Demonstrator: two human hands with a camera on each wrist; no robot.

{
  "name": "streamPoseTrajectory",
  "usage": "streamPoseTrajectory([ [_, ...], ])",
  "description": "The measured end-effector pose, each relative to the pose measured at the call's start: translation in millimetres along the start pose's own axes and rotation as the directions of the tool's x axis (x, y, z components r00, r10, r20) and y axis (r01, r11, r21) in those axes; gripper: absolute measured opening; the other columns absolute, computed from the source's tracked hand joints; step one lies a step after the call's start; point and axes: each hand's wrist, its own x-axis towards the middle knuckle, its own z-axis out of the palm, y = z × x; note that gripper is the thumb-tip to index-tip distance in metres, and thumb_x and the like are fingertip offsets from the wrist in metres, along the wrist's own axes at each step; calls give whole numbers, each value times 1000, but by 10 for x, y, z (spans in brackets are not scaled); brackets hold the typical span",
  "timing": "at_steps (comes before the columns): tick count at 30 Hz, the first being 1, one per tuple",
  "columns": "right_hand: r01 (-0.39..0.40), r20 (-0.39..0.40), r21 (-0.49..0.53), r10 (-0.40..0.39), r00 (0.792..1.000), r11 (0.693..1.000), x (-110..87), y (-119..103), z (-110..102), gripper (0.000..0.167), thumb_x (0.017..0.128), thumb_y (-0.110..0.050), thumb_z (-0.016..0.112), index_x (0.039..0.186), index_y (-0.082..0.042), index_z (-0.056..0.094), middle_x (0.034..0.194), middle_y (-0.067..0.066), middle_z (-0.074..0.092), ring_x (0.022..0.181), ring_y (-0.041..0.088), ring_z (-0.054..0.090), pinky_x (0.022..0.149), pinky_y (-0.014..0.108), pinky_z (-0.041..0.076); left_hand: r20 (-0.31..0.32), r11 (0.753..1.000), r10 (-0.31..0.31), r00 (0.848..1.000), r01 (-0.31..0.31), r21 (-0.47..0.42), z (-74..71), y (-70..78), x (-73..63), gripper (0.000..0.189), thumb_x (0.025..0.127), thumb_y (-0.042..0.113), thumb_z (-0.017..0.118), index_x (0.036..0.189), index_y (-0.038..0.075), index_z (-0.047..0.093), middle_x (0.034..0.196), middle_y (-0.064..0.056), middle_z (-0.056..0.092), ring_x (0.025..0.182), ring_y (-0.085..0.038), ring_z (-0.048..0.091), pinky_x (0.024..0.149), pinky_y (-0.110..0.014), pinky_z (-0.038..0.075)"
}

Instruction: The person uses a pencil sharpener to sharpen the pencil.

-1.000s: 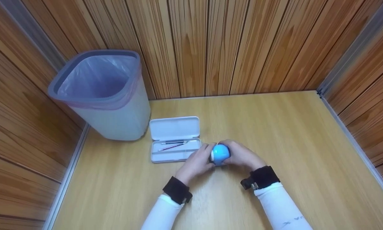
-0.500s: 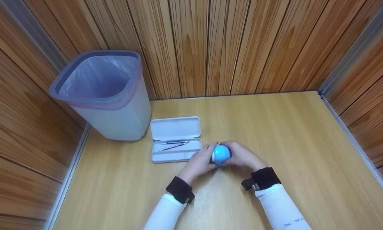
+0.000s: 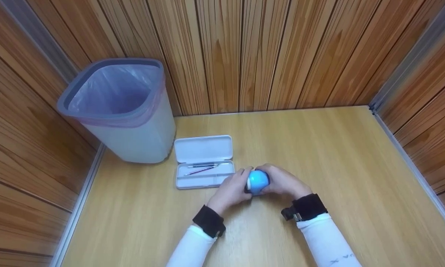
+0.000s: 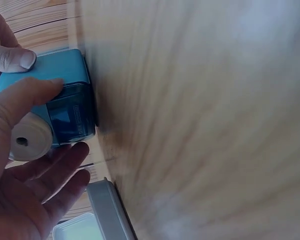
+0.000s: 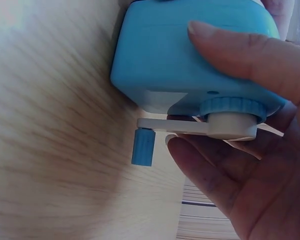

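A blue hand-crank pencil sharpener (image 3: 258, 181) stands on the tabletop between both hands. My left hand (image 3: 230, 190) holds its front side, thumb on the body above the round white pencil inlet (image 4: 32, 137) and fingers around the other side. The inlet's hole shows a dark centre. In the left wrist view a dark see-through shavings drawer (image 4: 72, 115) faces out. My right hand (image 3: 283, 181) grips the back end, thumb across the blue body and fingers behind the crank. The white crank arm (image 5: 175, 126) with its ribbed blue knob (image 5: 143, 147) points toward the table.
Left of the sharpener lies an opened white pencil case (image 3: 203, 148) with a few thin pencils (image 3: 202, 170) inside. A lined waste bin (image 3: 133, 139) stands at the back left corner. Wood-panelled walls (image 3: 267, 55) border the table (image 3: 318, 148) at the back and sides.
The sharpener and both hands have shifted slightly to the right and toward the person. The grip of both hands on it stays. The pencil case and bin have not moved.
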Motion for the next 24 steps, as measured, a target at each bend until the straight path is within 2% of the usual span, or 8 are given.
streamPoseTrajectory([
  [4,0,7,18,-1,1000,1000,-7,10,-5,53,74,-19,87,122,-22,65,112,-8,65,104,18,59,98,51,45,6,1000,-18,1000,18,-14,11,-3,14,88,77,17,83,150,10,34,134,-11,54,118,-24,55,101,-39,43],
  [11,46,14,6,-46,999,999,-7,29,-34,52,74,-19,87,121,-21,65,110,-8,65,101,18,59,97,51,46,-14,1000,-11,1000,11,-5,17,14,30,91,72,18,86,147,8,36,131,-12,56,112,-25,58,97,-39,46],
  [16,50,20,21,-50,999,999,-23,49,-44,51,75,-22,87,121,-23,65,111,-9,65,102,17,60,97,51,46,-14,1000,-13,1000,13,-7,32,23,21,91,71,19,86,147,8,37,130,-11,56,112,-24,58,97,-38,46],
  [24,58,24,29,-58,998,998,-46,81,-37,52,75,-19,87,123,-22,65,112,-8,65,104,18,60,97,52,45,-12,999,-25,1000,25,20,44,45,4,89,71,23,87,144,9,39,127,-9,57,108,-22,58,95,-37,47],
])
